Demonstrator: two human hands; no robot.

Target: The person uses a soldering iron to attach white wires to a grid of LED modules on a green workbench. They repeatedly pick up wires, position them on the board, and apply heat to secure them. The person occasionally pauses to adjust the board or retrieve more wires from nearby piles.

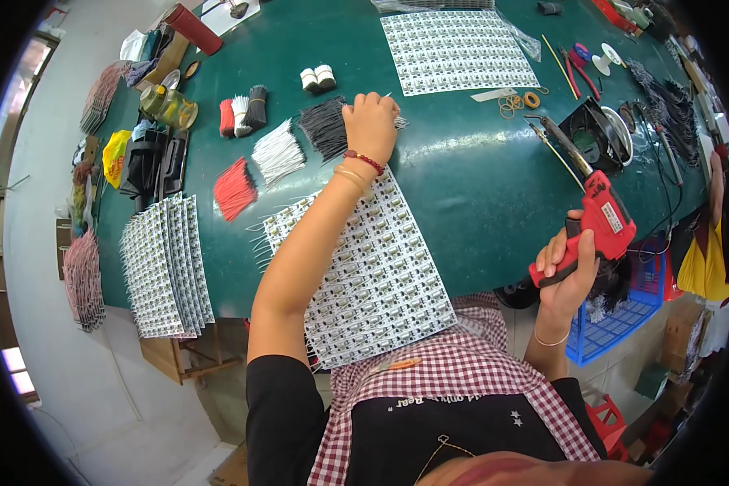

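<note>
My right hand (569,271) is wrapped around the grip of a red soldering gun (607,217), whose long nozzle and thin metal tip point up and left over the table. My left hand (370,125) is closed, fingers bent down, at the right end of a pile of black wires (322,130). Its fingertips are partly hidden, so what they pinch cannot be made out. Under my left forearm lies a sheet of small circuit boards (389,279), its near edge against my checked apron. Thin wires stick out along its left edge. White wires (279,152) and red wires (234,189) lie in piles to the left.
Stacked board sheets (166,267) stand at the table's left edge. Another sheet (460,50) lies at the back. Bundled wires (256,107), red-handled pliers (577,73), a tape ring (531,100) and a black box-shaped fan (595,134) are around. A blue basket (616,316) sits low at right.
</note>
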